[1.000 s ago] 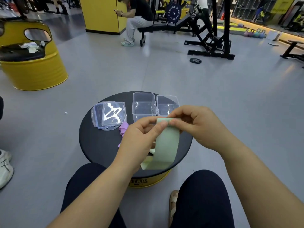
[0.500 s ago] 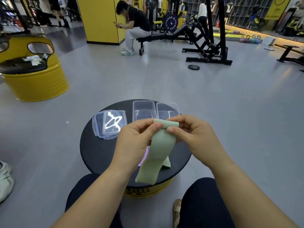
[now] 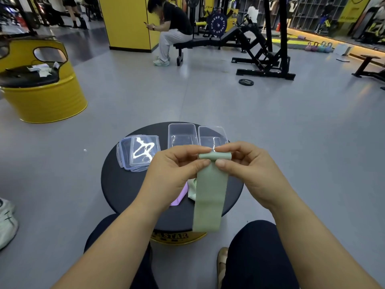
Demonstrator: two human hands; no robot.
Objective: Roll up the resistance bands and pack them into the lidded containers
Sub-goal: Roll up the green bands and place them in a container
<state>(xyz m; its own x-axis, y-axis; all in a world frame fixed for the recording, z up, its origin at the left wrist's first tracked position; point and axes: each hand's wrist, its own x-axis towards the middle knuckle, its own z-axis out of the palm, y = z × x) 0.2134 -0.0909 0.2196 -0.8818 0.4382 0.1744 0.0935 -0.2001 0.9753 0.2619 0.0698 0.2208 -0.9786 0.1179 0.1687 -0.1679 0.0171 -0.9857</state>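
Head view: left hand [image 3: 173, 170] and right hand [image 3: 250, 170] both pinch rolled top of green band [image 3: 210, 195] above table [image 3: 125, 184], tail hanging toward 6 o'clock. Two open boxes [image 3: 182, 130] at table's 12 o'clock, lids [image 3: 139, 152] at 10. Keep band edges aligned, roll tight, thumbs feeding evenly, so coil fits box
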